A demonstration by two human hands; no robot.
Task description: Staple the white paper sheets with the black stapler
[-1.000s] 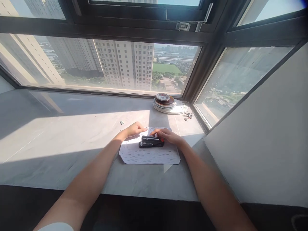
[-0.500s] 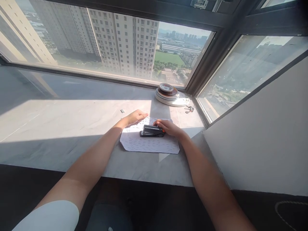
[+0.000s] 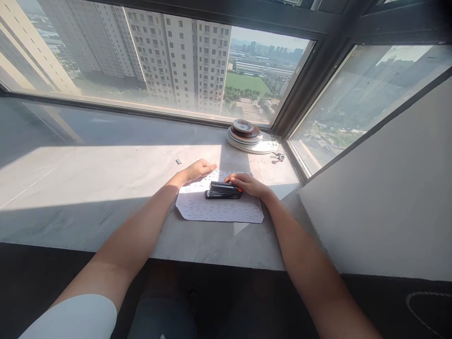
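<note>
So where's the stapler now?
In the head view, the black stapler lies mid-frame on the printed paper on the windowsill, its right end under the right hand.

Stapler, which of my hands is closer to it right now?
Right. The right hand rests on the orange-tipped end of the stapler; the left hand lies flat on the paper, beyond the stapler's other end, not touching it.

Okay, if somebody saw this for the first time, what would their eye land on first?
Probably the black stapler lying on a printed sheet of paper on the sunlit windowsill, the left hand flat on the sheet and the right hand over the stapler's right end. Then the stack of plates in the far window corner, and tower blocks outside.
</note>
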